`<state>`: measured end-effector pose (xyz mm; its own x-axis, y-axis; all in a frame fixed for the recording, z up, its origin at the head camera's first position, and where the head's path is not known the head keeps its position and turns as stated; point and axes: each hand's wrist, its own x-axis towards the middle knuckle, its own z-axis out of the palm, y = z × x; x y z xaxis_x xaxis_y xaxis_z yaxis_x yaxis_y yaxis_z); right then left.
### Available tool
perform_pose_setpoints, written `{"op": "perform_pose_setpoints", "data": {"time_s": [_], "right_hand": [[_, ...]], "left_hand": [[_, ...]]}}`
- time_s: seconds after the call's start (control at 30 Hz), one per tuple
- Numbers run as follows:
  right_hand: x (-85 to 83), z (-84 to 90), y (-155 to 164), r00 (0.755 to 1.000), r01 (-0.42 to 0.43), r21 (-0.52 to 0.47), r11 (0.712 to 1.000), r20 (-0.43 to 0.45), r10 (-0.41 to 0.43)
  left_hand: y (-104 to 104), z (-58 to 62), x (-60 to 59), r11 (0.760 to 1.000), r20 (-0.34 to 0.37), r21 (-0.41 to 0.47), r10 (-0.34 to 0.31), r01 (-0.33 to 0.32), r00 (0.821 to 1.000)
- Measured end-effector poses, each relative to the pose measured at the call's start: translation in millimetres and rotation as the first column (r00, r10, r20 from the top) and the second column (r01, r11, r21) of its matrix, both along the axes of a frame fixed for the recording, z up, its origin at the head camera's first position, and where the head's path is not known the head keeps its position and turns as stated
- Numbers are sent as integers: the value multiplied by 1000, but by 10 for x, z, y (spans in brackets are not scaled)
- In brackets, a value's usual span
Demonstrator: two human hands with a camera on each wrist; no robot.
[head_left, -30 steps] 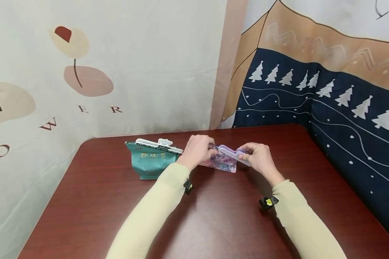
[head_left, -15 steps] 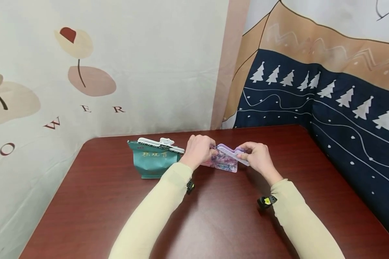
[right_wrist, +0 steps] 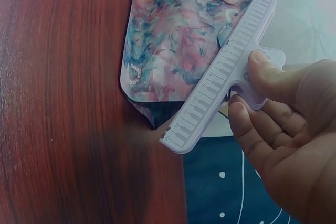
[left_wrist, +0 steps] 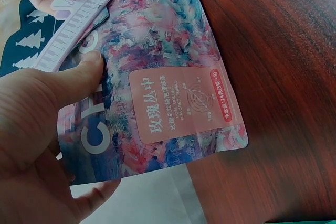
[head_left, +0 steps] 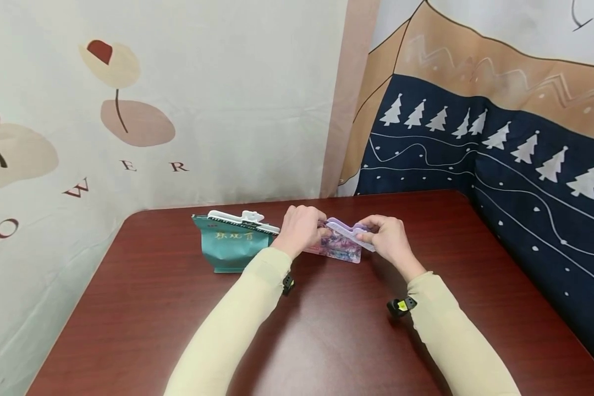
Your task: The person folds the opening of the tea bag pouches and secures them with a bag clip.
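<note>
A colourful pink-and-blue tea pouch (head_left: 344,250) stands on the table, its label reading rose oolong in the left wrist view. My left hand (head_left: 299,230) pinches its upper edge, thumb on the printed front (left_wrist: 157,35) and fingers behind. With thumb and fingers, my right hand (head_left: 388,239) pinches the handle of a lilac bag clip (right_wrist: 223,74) printed with piano keys. The clip lies at a slant across the pouch's top corner, one end close to my left thumb. In the right wrist view its lower end sticks out past the pouch.
To the left stands a green pouch (head_left: 232,250) with a white bag clip (head_left: 242,220) along its top. Both are on the dark red wooden table (head_left: 336,330). Printed curtains (head_left: 247,110) hang behind the table and along its right side.
My right hand and the lilac clip have shifted slightly left, closer to my left hand. The left hand keeps its grip on the tea pouch.
</note>
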<state>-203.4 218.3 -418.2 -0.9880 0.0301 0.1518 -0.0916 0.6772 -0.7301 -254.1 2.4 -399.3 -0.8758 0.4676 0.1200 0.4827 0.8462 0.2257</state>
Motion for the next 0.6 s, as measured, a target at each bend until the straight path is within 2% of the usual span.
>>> {"op": "perform_pose_setpoints", "data": {"time_s": [0.23, 0.6], "right_hand": [[-6, 10, -19, 1000, -3, 5, 1000, -6, 3], [-5, 13, -45, 1000, -4, -11, 1000, -12, 4]], "left_hand": [[-12, 0, -5, 999, 49, 50, 5, -8, 999], [-15, 14, -14, 996, 109, 82, 38, -47, 993]]}}
